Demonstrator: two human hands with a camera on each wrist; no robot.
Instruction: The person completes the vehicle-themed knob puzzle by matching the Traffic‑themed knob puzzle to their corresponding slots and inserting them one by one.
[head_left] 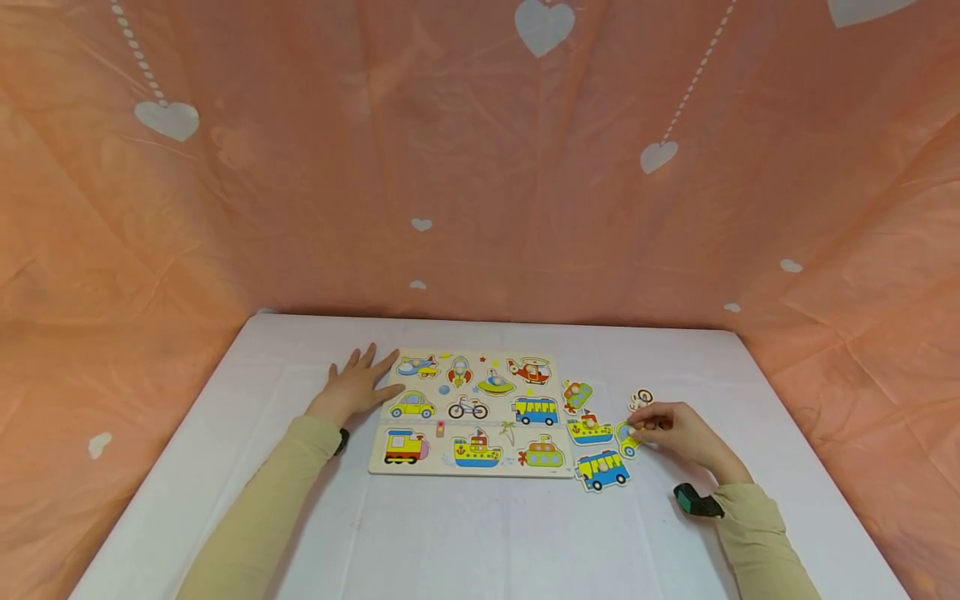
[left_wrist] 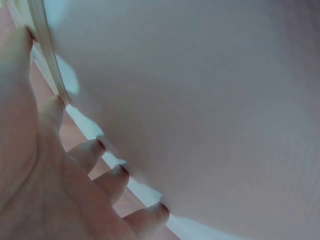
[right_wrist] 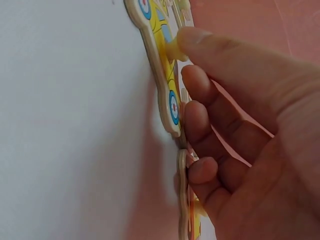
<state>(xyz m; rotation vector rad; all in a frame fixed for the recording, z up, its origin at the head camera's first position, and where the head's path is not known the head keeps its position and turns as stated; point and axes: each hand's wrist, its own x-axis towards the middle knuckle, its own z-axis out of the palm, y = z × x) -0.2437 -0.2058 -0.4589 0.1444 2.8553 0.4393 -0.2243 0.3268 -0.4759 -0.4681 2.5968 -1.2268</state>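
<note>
My left hand (head_left: pixel 351 392) lies with fingers spread at the left edge of a wooden puzzle board (head_left: pixel 442 427). In the left wrist view, its thumb and forefinger touch the board's side (left_wrist: pixel 47 50), while the other fingertips rest on the table. My right hand (head_left: pixel 682 429) is right of the board and pinches the small knob (right_wrist: pixel 174 51) of a yellow car puzzle piece (head_left: pixel 628 442) between thumb and forefinger. The car stands at a slant in the right wrist view. Just behind that hand is a bicycle piece (head_left: pixel 641 398), partly covered by the fingers.
Beside the board's right edge lie a submarine piece (head_left: pixel 577 395), a ship piece (head_left: pixel 590 430) and a bus piece (head_left: pixel 602 471). Knobs show on the board's plane (head_left: pixel 417 367), rocket (head_left: pixel 460 372) and helicopter (head_left: pixel 529 372). A pink curtain (head_left: pixel 480 200) hangs behind the white table (head_left: pixel 465 542).
</note>
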